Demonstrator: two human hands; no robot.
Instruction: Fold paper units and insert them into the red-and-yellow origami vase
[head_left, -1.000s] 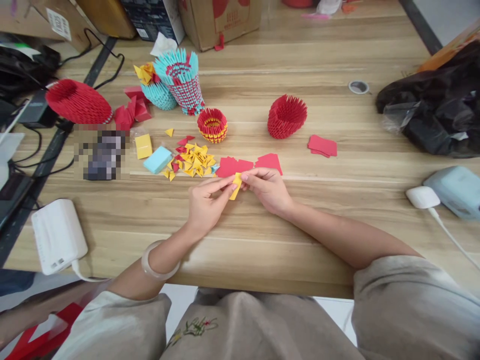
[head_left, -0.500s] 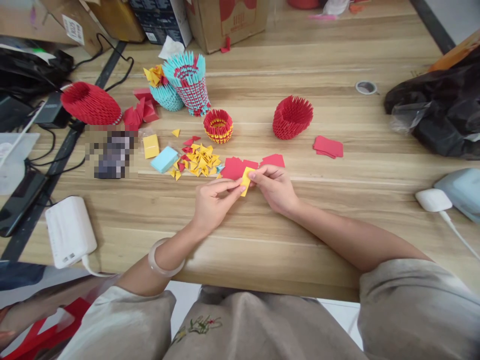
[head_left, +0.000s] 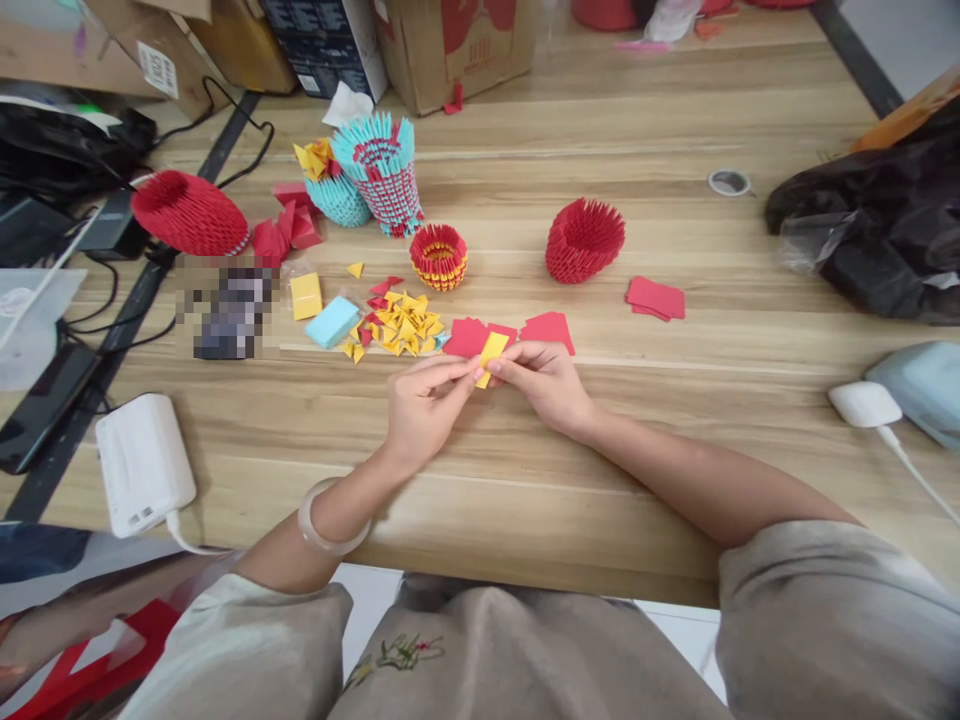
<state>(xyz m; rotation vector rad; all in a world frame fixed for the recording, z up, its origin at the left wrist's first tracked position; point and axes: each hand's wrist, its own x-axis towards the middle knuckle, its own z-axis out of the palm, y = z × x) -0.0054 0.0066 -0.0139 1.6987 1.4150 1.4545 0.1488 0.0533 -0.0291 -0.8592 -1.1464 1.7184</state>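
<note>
My left hand (head_left: pixel 425 404) and my right hand (head_left: pixel 546 383) meet over the wooden table (head_left: pixel 525 470), both pinched on one small yellow paper slip (head_left: pixel 491 352) held between their fingertips. Just behind the slip lie flat red paper pieces (head_left: pixel 470 336), with more red pieces (head_left: pixel 551 328) behind my right hand. To the left sits a pile of folded yellow and red triangles (head_left: pixel 397 322). Further back stand a small red-and-yellow ring model (head_left: pixel 439 255) and a red folded-paper vase (head_left: pixel 584 239).
At the back left stand a teal-and-red paper vase (head_left: pixel 382 172), a teal bowl model (head_left: pixel 337 196) and a red dome model (head_left: pixel 188 213). Yellow (head_left: pixel 306 295) and blue (head_left: pixel 333 321) paper stacks, a white box (head_left: pixel 143 476), a black bag (head_left: pixel 877 235), tape (head_left: pixel 728 182) and a red stack (head_left: pixel 655 297) lie around.
Both hands kept their pinch on the yellow slip and turned it slightly between the fingertips. The view shifted a little, so everything sits further right and lower in the picture.
</note>
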